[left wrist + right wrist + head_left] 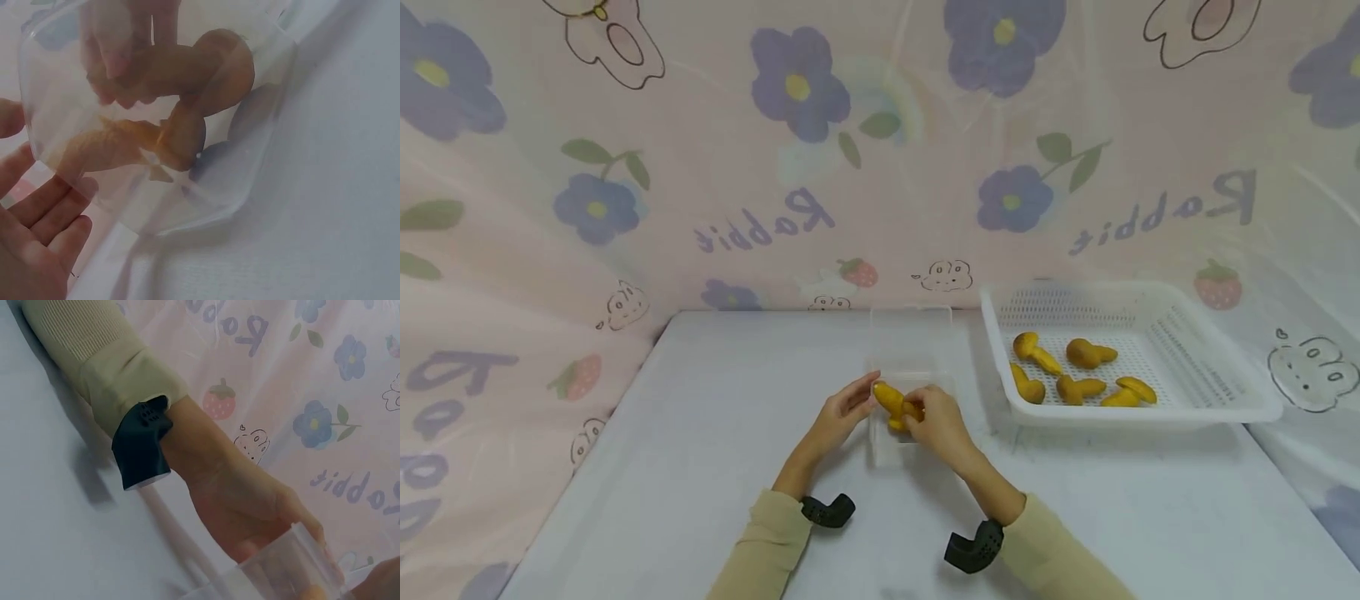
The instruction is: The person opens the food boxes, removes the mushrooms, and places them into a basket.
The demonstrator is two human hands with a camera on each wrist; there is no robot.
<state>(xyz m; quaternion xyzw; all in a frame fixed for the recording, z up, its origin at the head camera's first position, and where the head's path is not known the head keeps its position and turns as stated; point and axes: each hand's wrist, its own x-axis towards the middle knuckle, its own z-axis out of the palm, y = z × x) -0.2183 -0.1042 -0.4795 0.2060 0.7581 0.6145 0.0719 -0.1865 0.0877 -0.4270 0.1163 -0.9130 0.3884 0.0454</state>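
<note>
A clear plastic box (880,454) stands mid-table, its clear lid (913,337) folded back toward the far edge. My right hand (942,427) pinches a yellow-brown mushroom (891,398) at the box. Seen through the clear plastic in the left wrist view, the held mushroom (169,72) lies above a second mushroom (94,150). Against the box's left side rest the extended fingers of my left hand (841,414). The right wrist view shows the right hand (269,506) behind a box wall, its fingertips mostly hidden.
To the right stands a white perforated basket (1150,415) with several similar mushrooms, one of them a mushroom (1088,353) near its middle. A patterned sheet (880,192) hangs behind the white table (722,400). Each wrist carries a black strap-on piece (973,547).
</note>
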